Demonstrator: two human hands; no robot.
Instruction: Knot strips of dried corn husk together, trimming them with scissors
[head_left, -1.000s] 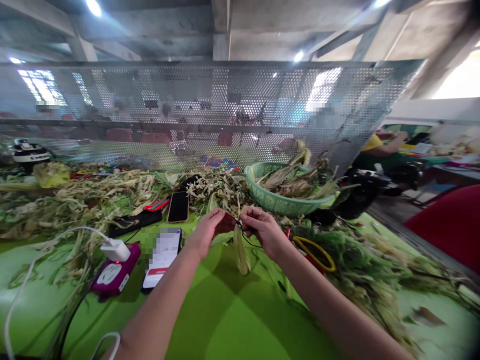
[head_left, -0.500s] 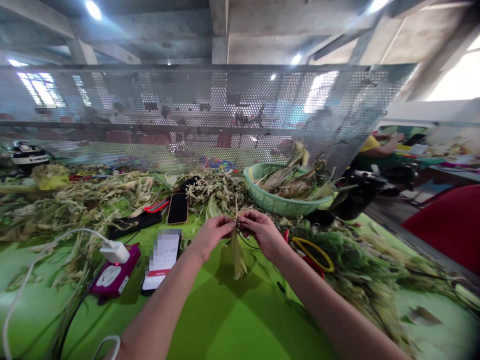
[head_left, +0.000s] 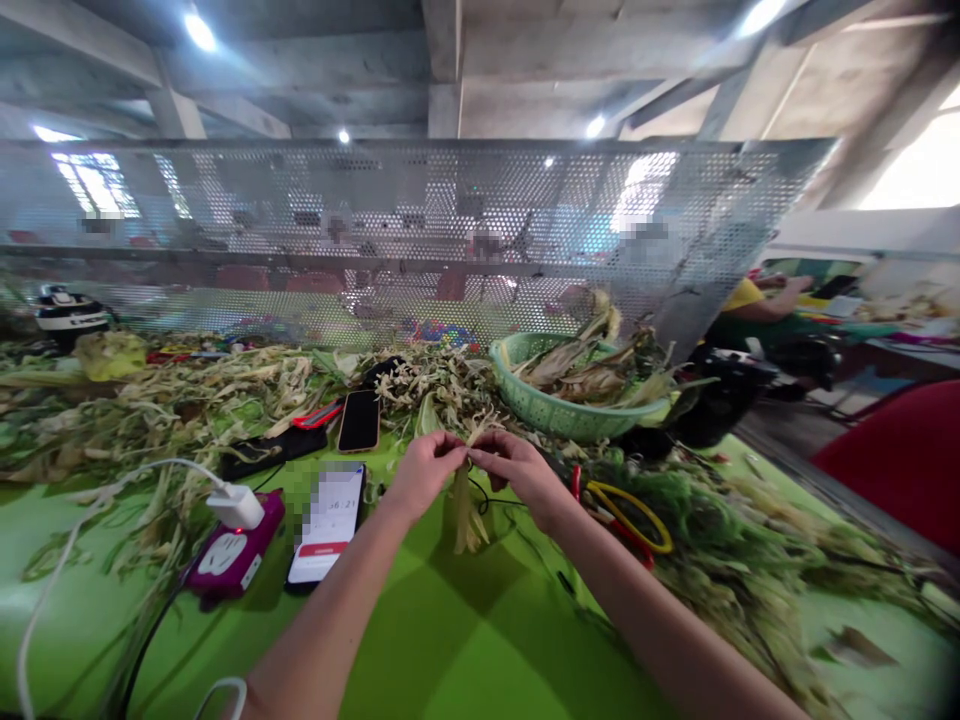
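Over the green table (head_left: 450,640), my left hand (head_left: 429,468) and my right hand (head_left: 517,470) meet fingertip to fingertip. Both pinch a pale dried corn husk (head_left: 466,515), whose strips hang down below the fingers. A short piece of it sticks up above the pinch. Near my right fingers a thin dark wire or cord (head_left: 491,497) curves out; whether it is tied to the husk I cannot tell. Beside my right wrist lies a tool with red and yellow handles (head_left: 630,515).
A green basket (head_left: 574,415) of dried husks stands beyond my right hand. Husk scraps (head_left: 247,385) spread along the back, with green fibres (head_left: 697,500) at right. Two phones (head_left: 328,530), a red cutter (head_left: 319,414) and a purple power block (head_left: 236,560) lie left. A perforated metal screen (head_left: 390,240) rises behind.
My hands have drawn closer together, and my right fingers now fold over the top of the husk. The hanging strips have swung slightly left. The view has shifted a little.
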